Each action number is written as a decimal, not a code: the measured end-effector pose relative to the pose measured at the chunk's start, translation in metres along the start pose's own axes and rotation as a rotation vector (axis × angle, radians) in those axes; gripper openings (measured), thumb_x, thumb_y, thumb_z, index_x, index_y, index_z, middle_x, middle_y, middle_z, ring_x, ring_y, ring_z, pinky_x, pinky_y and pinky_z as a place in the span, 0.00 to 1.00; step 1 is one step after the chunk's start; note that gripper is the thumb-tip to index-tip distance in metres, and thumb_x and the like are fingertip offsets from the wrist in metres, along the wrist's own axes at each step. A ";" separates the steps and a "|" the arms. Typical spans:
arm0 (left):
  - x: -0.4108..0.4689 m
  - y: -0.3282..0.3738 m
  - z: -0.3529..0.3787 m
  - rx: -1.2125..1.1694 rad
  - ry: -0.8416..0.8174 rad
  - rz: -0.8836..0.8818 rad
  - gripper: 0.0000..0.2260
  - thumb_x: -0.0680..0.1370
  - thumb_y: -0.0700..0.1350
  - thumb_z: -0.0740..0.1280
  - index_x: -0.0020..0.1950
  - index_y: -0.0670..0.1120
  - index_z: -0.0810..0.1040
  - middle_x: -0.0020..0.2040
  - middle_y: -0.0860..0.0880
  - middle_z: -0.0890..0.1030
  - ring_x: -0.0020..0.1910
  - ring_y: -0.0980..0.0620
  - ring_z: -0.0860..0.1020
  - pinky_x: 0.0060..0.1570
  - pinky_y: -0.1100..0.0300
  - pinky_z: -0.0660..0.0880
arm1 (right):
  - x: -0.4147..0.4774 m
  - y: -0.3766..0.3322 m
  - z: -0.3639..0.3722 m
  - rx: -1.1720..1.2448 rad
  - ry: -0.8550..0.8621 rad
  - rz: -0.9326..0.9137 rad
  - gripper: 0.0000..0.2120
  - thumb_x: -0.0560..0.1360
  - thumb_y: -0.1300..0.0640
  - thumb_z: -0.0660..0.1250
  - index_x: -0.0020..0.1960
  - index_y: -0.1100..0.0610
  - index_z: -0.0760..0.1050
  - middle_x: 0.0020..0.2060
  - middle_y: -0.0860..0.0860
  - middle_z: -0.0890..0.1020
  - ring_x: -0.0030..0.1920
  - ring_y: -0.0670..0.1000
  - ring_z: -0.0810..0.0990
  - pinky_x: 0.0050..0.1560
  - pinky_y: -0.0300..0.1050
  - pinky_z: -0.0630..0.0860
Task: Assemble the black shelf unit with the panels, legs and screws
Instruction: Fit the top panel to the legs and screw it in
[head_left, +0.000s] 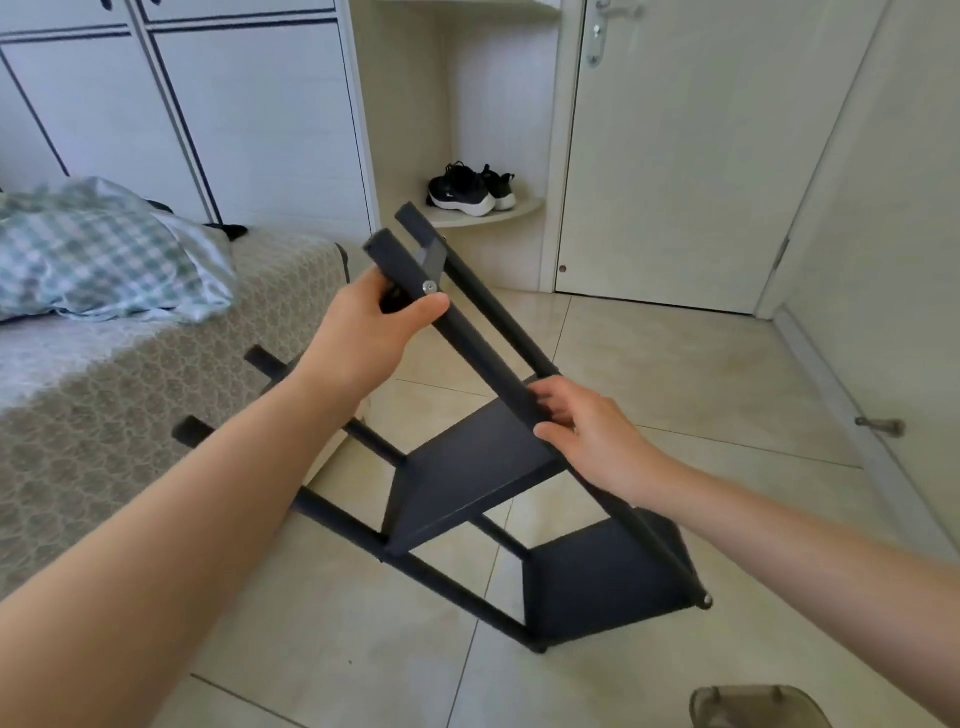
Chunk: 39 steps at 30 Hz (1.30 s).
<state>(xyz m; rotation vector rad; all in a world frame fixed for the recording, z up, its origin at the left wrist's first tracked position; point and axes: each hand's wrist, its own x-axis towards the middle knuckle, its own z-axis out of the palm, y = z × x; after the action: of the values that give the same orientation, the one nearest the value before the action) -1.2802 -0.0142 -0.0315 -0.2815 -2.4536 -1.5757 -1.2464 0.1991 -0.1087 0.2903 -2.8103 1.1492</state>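
We are gripping the tilted black shelf unit (470, 470) by its near leg (470, 340): left hand (363, 332) curling near the top, right hand (587, 431) lower, its base resting on the tiled floor (675, 374) beside the bed (156, 364).

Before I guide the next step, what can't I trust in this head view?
- Head view: the screw on the near leg is too small to judge its tightness.
- Fingers of the left hand are hidden behind that leg; the right hand covers its joint with the middle panel.
- The left forearm hides the middle stretch of the far legs.
- A brownish object is cut off by the bottom edge.
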 end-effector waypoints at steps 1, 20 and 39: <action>0.002 0.007 -0.001 0.026 -0.007 0.026 0.09 0.80 0.50 0.68 0.59 0.53 0.75 0.51 0.61 0.78 0.48 0.67 0.75 0.42 0.71 0.67 | -0.002 -0.003 0.000 0.035 -0.004 0.011 0.18 0.80 0.61 0.64 0.69 0.53 0.69 0.62 0.48 0.77 0.62 0.46 0.76 0.59 0.37 0.71; -0.080 0.022 0.014 0.144 -0.101 0.291 0.25 0.76 0.45 0.73 0.68 0.60 0.68 0.62 0.61 0.77 0.64 0.66 0.73 0.56 0.78 0.62 | -0.079 -0.010 0.048 0.534 -0.204 0.358 0.15 0.73 0.61 0.73 0.55 0.51 0.72 0.50 0.48 0.83 0.50 0.50 0.83 0.51 0.52 0.83; -0.110 -0.009 0.016 0.222 -0.114 0.349 0.24 0.76 0.43 0.74 0.68 0.56 0.69 0.61 0.65 0.76 0.61 0.72 0.72 0.58 0.81 0.62 | -0.078 -0.001 0.061 0.439 -0.277 0.382 0.10 0.75 0.60 0.71 0.55 0.52 0.75 0.50 0.48 0.83 0.52 0.47 0.82 0.55 0.46 0.81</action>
<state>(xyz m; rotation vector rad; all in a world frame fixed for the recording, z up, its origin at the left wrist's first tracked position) -1.1783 -0.0083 -0.0766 -0.7316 -2.4639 -1.1631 -1.1710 0.1659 -0.1636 -0.0769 -2.8910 1.9524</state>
